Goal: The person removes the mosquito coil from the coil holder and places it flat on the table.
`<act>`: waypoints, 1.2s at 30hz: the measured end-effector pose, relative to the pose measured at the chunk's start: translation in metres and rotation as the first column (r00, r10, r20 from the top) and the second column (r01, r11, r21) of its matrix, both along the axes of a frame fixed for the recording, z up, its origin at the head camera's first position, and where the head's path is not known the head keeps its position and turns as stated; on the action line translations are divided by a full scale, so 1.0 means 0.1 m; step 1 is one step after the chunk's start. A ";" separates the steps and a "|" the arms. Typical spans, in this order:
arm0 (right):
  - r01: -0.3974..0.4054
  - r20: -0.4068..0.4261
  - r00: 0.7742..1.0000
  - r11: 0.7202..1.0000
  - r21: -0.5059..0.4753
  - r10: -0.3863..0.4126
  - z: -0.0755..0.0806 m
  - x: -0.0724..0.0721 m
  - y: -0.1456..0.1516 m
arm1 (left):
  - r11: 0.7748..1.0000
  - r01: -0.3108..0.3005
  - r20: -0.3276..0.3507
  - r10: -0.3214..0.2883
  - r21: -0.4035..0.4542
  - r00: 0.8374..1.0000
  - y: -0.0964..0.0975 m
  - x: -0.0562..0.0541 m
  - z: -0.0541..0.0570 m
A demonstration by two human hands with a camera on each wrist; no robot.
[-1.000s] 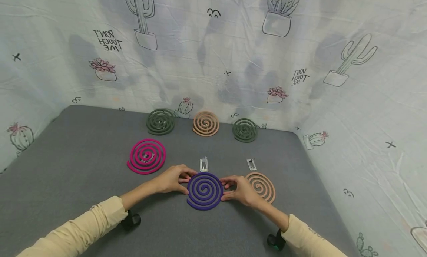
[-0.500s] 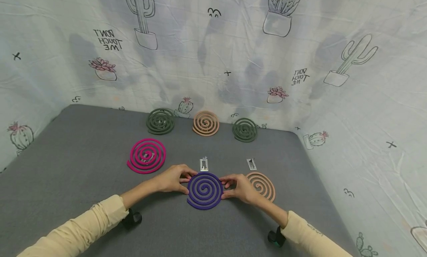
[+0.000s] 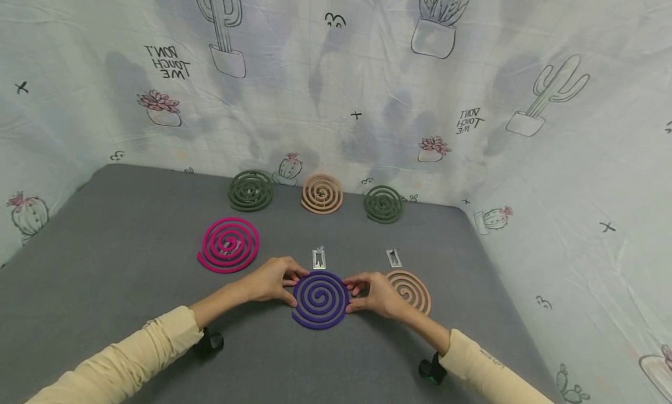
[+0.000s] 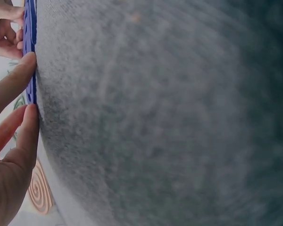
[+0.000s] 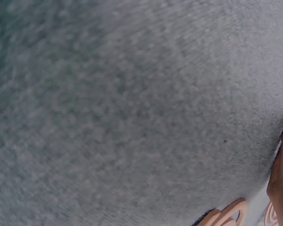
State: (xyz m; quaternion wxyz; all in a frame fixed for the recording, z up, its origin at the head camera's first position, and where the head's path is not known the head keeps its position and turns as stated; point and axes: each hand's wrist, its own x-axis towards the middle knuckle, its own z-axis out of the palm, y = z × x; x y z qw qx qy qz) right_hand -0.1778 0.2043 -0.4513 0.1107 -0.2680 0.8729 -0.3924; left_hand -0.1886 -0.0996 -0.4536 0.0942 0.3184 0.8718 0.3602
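Note:
In the head view a purple mosquito coil [image 3: 319, 295] lies flat on the grey cloth, between both hands. My left hand [image 3: 273, 280] holds its left rim, thumb lower and fingers higher. On the opposite rim, my right hand [image 3: 379, 296] grips with thumb and fingers. The left wrist view catches the purple coil [image 4: 31, 87] edge-on, with fingertips at its edge. Just beyond the coil lies a small metal coil stand [image 3: 319, 267]. A tan coil [image 3: 420, 283] sits under the right hand's line of sight, partly covered by it.
A second metal stand [image 3: 395, 265] lies behind the tan coil. The pink coil [image 3: 231, 245] rests over a stand at left. Along the back are a green coil [image 3: 251, 192], another tan coil [image 3: 322, 194] and another green coil [image 3: 383, 204], near the printed curtain [image 3: 336, 77].
The head view has shifted very slightly. Both hands stay at the purple coil's rim, and the coils keep their places.

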 end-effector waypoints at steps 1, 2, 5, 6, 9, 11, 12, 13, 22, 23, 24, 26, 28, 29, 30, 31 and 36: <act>-0.002 0.002 1.000 1.000 -0.009 0.002 -0.01 0.00 0.00 | 1.000 -0.001 0.009 0.001 0.003 1.000 0.00 0.00 -0.01; 0.000 0.001 1.000 1.000 -0.015 0.000 -0.03 0.00 0.00 | 1.000 0.001 0.015 -0.001 0.006 1.000 -0.01 0.00 -0.01; -0.001 -0.010 1.000 1.000 -0.022 0.001 -0.04 0.00 0.01 | 1.000 -0.001 0.032 0.000 0.024 0.999 -0.01 -0.01 -0.03; -0.002 -0.017 1.000 1.000 -0.024 0.002 -0.04 0.00 0.01 | 0.999 -0.001 0.042 -0.001 0.036 0.999 -0.01 -0.02 -0.04; 0.002 -0.022 1.000 1.000 -0.022 -0.003 -0.03 0.01 0.02 | 0.998 0.003 0.048 -0.006 0.066 0.999 -0.01 -0.02 -0.05; 0.002 -0.023 1.000 1.000 -0.026 -0.002 -0.03 0.01 0.02 | 0.997 0.012 0.045 -0.016 0.081 0.999 -0.01 -0.02 -0.06; 0.005 -0.017 1.000 1.000 -0.031 -0.006 -0.04 0.01 0.03 | 0.997 0.012 0.043 -0.016 0.081 0.999 -0.01 -0.02 -0.06; 0.007 -0.013 1.000 0.999 -0.035 -0.007 -0.04 0.01 0.03 | 0.997 0.012 0.037 -0.015 0.078 0.999 -0.02 -0.01 -0.06; 0.028 0.047 0.999 0.991 -0.134 -0.022 -0.04 0.05 0.09 | 0.987 0.005 0.054 -0.014 0.160 0.998 -0.11 0.02 -0.05; 0.033 0.055 0.998 0.988 -0.151 -0.025 -0.04 0.06 0.09 | 0.983 0.000 0.077 -0.015 0.183 0.997 -0.13 0.03 -0.05; 0.037 0.063 0.998 0.985 -0.168 -0.027 -0.05 0.07 0.10 | 0.978 0.000 0.095 -0.020 0.210 0.995 -0.16 0.03 -0.04; 0.056 0.080 0.996 0.979 -0.194 -0.042 -0.06 0.08 0.09 | 0.965 -0.007 0.135 -0.029 0.261 0.990 -0.20 0.04 -0.03; 0.057 0.055 0.997 0.977 -0.205 -0.047 -0.05 0.10 0.08 | 0.954 -0.005 0.149 -0.042 0.300 0.988 -0.24 0.05 -0.02; 0.067 0.051 0.997 0.976 -0.207 -0.057 -0.05 0.10 0.07 | 0.950 -0.005 0.152 -0.045 0.314 0.987 -0.26 0.05 -0.01; 0.070 0.045 0.997 0.974 -0.214 -0.062 -0.04 0.11 0.05 | 0.947 -0.002 0.142 -0.046 0.323 0.989 -0.28 0.06 0.00; 0.074 0.035 0.997 0.972 -0.221 -0.068 -0.03 0.11 0.03 | 0.945 -0.001 0.126 -0.043 0.326 0.991 -0.31 0.06 0.01; 0.090 0.025 0.996 0.949 -0.303 -0.086 0.04 0.11 -0.15 | 0.940 0.002 0.025 -0.011 0.342 1.000 -0.46 0.08 0.07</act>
